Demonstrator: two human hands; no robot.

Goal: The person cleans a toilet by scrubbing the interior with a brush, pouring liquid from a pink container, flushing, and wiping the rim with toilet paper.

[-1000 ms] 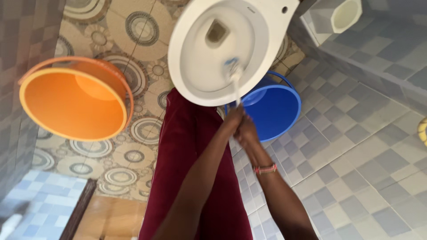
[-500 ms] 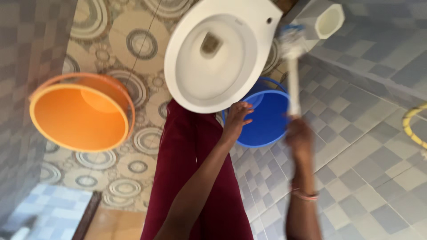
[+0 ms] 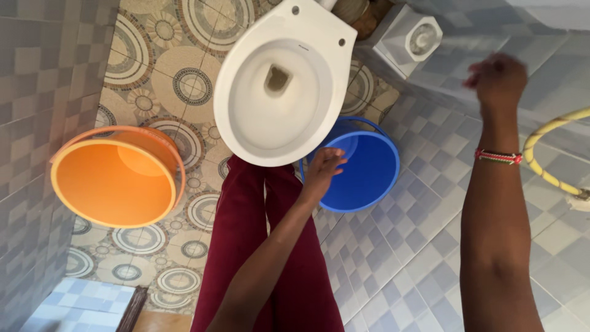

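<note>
The white ceramic toilet bowl (image 3: 279,86), seatless and open, is seen at twelve o'clock, directly above the legs in dark red trousers (image 3: 270,258). A second ago a white-handled brush was held inside the bowl by both hands together; half a second ago it was lifted out toward one o'clock by the right hand alone. Now the brush is no longer seen, and the scrubbing of the bowl appears to be finished.

The left hand (image 3: 322,169) is held with fingers loosely spread and nothing in it, hovering over the bowl's near rim and the edge of the round blue plastic bucket (image 3: 362,163). The right hand (image 3: 501,80), at two o'clock, is raised near the wall; it is blurred, and whether it is curled or spread cannot be told. A beaded bracelet (image 3: 498,157) is worn on that wrist.

At nine o'clock a round orange plastic bucket (image 3: 114,178) is stood, well apart from the blue one. A white square brush holder (image 3: 409,40) is set at one o'clock, and a yellow hose (image 3: 544,138) is curved at three o'clock. The floor (image 3: 153,67) is laid with circle-patterned tiles; the walls (image 3: 37,92) are tiled grey-blue.
</note>
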